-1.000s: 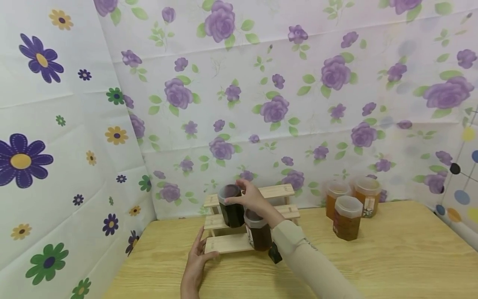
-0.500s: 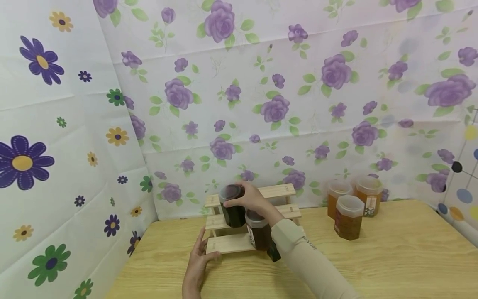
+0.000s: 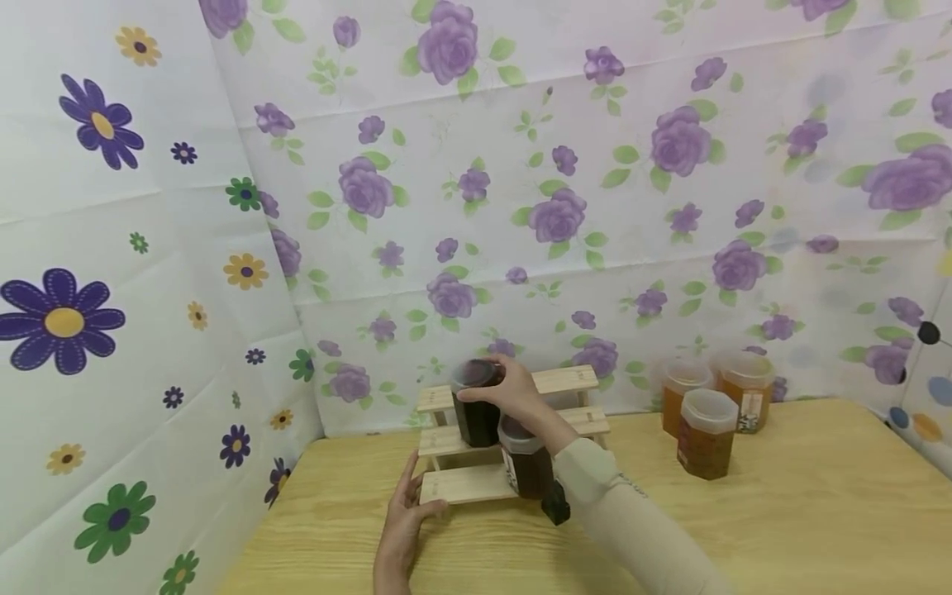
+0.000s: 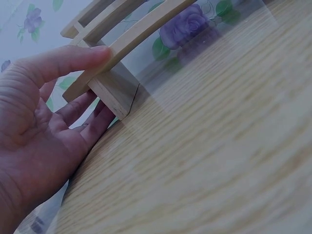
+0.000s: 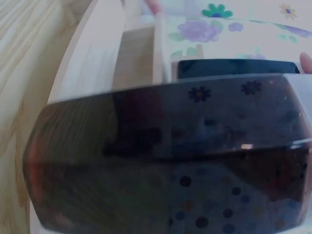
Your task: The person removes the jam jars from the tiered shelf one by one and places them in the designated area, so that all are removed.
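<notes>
A three-step wooden display stand [image 3: 468,485] stands on the table. In the head view my right hand [image 3: 513,392] grips a dark jar [image 3: 476,413] near its rim, above or on the middle step at its left part; contact with the step cannot be told. A second dark jar [image 3: 528,467] with a clear rim sits on the lowest step, partly behind my right forearm, and fills much of the right wrist view. My left hand [image 4: 53,107] holds the stand's left end, thumb on the lowest board, fingers behind its leg.
Three jars with amber to reddish contents, including the front jar [image 3: 706,438], stand together on the table [image 3: 803,496] at the right. A black device [image 3: 555,502] is by my right wrist. Flowered cloth [image 3: 521,207] hangs behind and at the left.
The jar in my right hand has shifted slightly back and to the right along the middle step and looks more upright. My left hand stays on the stand. The head view has turned slightly.
</notes>
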A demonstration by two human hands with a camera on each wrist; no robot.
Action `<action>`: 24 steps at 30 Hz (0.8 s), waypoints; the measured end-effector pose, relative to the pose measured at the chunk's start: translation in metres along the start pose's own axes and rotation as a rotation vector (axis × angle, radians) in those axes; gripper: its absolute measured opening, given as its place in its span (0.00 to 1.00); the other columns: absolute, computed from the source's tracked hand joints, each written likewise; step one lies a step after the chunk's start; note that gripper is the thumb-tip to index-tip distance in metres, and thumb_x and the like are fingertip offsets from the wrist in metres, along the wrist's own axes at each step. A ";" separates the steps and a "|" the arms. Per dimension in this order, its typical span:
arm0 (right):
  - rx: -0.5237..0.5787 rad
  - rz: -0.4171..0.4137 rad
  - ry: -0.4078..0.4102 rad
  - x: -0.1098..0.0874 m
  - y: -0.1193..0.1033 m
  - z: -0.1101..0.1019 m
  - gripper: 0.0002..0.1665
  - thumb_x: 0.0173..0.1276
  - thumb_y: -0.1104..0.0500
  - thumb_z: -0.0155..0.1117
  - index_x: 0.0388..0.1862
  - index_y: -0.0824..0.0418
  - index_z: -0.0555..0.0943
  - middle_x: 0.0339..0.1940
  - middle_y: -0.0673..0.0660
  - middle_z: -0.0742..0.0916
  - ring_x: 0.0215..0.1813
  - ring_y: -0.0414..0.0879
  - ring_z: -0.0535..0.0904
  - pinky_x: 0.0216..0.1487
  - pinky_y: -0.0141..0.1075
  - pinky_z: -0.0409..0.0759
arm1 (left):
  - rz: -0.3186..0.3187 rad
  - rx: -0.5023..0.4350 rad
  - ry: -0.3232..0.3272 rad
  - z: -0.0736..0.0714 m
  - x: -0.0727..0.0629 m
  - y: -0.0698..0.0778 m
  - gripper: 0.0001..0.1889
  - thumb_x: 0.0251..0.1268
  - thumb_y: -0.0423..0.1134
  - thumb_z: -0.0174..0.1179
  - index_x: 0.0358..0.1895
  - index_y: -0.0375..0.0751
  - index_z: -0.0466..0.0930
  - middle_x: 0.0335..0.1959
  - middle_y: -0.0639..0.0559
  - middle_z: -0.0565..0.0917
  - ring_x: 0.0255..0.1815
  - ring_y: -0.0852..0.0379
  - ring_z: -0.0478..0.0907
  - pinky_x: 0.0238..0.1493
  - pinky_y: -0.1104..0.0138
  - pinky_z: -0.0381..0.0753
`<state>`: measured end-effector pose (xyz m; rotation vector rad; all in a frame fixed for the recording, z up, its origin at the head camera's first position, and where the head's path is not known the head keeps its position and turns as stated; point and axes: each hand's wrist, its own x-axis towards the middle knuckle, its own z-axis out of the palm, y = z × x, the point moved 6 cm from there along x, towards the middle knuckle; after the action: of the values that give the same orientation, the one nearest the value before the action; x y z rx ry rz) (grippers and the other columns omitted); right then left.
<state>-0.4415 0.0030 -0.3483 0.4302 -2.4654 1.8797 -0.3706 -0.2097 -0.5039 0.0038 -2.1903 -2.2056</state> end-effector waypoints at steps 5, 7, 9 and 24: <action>0.121 0.002 0.104 -0.001 0.003 -0.016 0.50 0.50 0.43 0.78 0.71 0.52 0.68 0.66 0.58 0.76 0.64 0.55 0.75 0.63 0.51 0.77 | 0.006 0.005 0.003 0.004 -0.001 -0.001 0.54 0.54 0.28 0.67 0.80 0.55 0.42 0.75 0.29 0.51 0.77 0.24 0.39 0.73 0.33 0.47; 0.158 -0.014 0.157 -0.001 0.001 -0.029 0.49 0.51 0.44 0.78 0.70 0.53 0.69 0.63 0.58 0.78 0.62 0.53 0.76 0.62 0.49 0.78 | 0.011 0.000 -0.002 0.005 0.000 -0.001 0.54 0.54 0.28 0.67 0.80 0.55 0.42 0.76 0.30 0.51 0.77 0.24 0.39 0.74 0.34 0.46; 0.181 -0.043 0.214 -0.001 -0.003 -0.045 0.47 0.51 0.47 0.79 0.69 0.55 0.69 0.60 0.59 0.80 0.60 0.53 0.77 0.62 0.47 0.78 | 0.019 0.002 -0.011 0.005 0.001 0.000 0.54 0.54 0.29 0.68 0.80 0.55 0.42 0.76 0.30 0.50 0.77 0.24 0.39 0.74 0.34 0.46; 0.003 -0.078 0.508 -0.049 -0.015 -0.236 0.48 0.55 0.44 0.75 0.71 0.53 0.65 0.52 0.42 0.77 0.51 0.34 0.74 0.51 0.24 0.75 | 0.017 0.013 -0.005 0.000 -0.002 0.000 0.54 0.54 0.28 0.67 0.80 0.55 0.41 0.75 0.28 0.51 0.76 0.22 0.40 0.73 0.33 0.48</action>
<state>-0.4279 0.2337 -0.2773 0.0341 -2.0792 1.6985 -0.3685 -0.2097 -0.5035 -0.0193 -2.1991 -2.1847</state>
